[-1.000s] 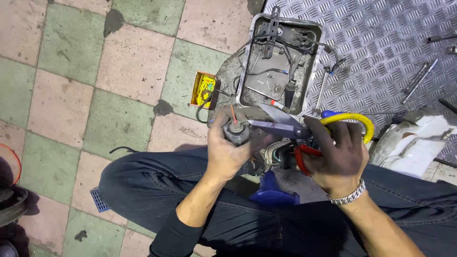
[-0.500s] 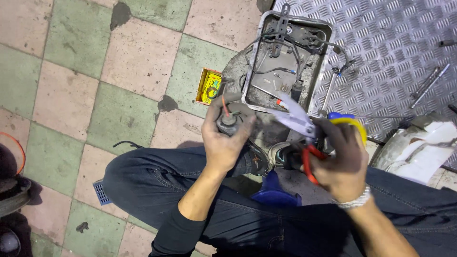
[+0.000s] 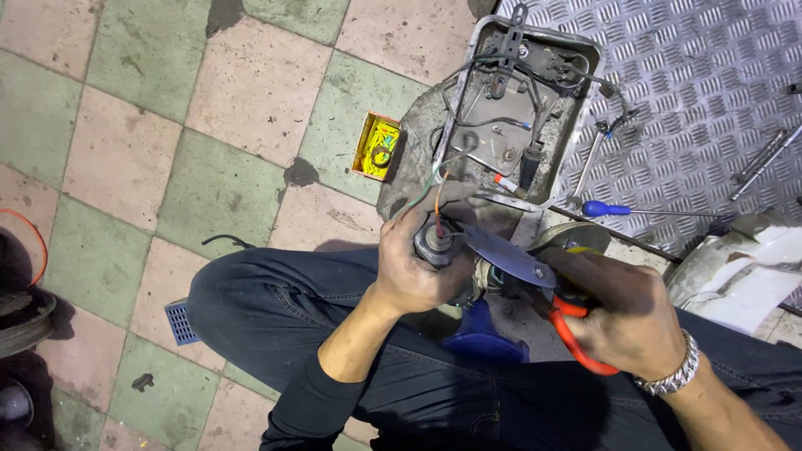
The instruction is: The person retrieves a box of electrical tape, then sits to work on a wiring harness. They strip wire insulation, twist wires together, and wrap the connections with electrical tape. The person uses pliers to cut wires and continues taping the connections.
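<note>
Holding a small dark round part (image 3: 436,244) at frame centre, just above the lap: left hand (image 3: 422,259) is wrapped around its body, fingers closed tight on it. Thin wires (image 3: 438,190) (orange, green and pale ones) rise from its top toward the open metal casing (image 3: 518,108) in the upper middle of the frame.

Handling, as a judgement: the part looks metal, compact and rigid, probably heavy for its bulk, with greasy faces that could slip. The wires are soft and thin and would tear or nick easily. Best hold is around the body, as now, never by the wires.

Right hand (image 3: 622,313), lower right of centre, is closed through the orange handles of a pair of scissors (image 3: 535,271). Blades point left toward the part; they look close to shut, though whether the tips touch a wire or the part I cannot tell, since the left thumb hides that spot. A metal bracelet (image 3: 668,376) sits on the right wrist.

Surroundings: the person sits over a tiled floor (image 3: 167,125) in pink and green. A small yellow box (image 3: 378,146) lies left of the casing. A blue-handled screwdriver (image 3: 614,209) lies on the ribbed metal plate (image 3: 710,75) at upper right.
</note>
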